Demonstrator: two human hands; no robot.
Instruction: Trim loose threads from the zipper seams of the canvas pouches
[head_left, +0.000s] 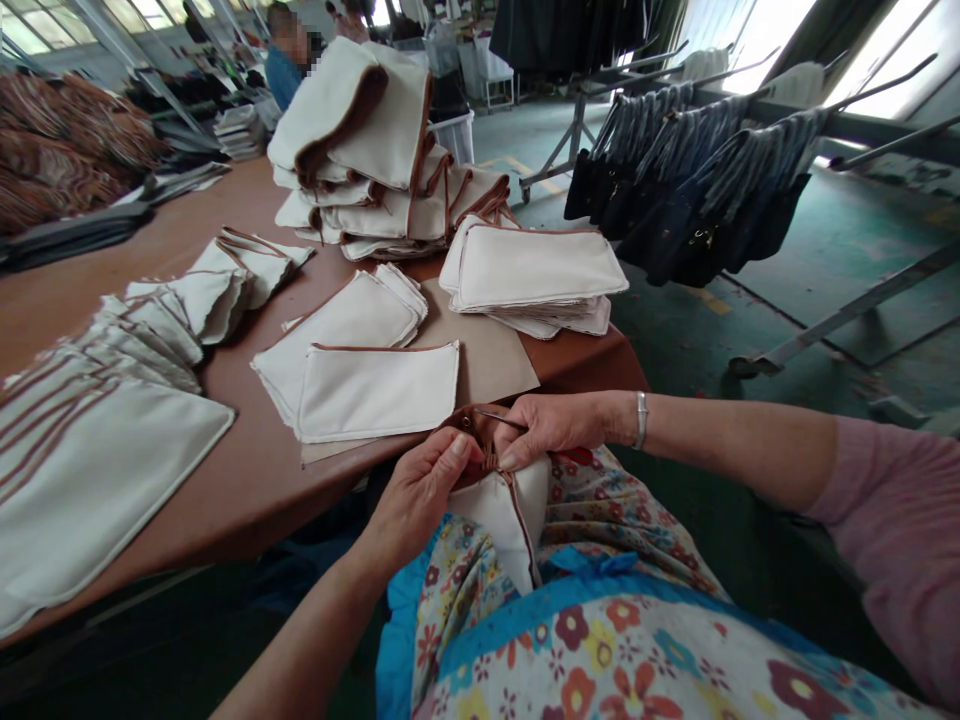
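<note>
A white fabric piece with brown trim (pixel 514 510) hangs over my lap, its brown upper part between my two hands at the table's edge. My left hand (pixel 427 480) pinches the brown part from the left, thumb and fingers pressed together. From the right, my right hand (pixel 551 425) grips the same piece, thumb down on it. A thin dark metal tool (pixel 495 418) sticks out leftward from the right fingers, and a bit of red shows below that hand. Just beyond lies a flat white panel with a brown top edge (pixel 381 390).
The brown table (pixel 247 440) holds fanned white pieces (pixel 112 470) at left, a tall white stack (pixel 390 170) behind and a lower stack (pixel 536 265) at right. Dark bags (pixel 690 200) hang on a metal rack. A person (pixel 283 60) is in the background.
</note>
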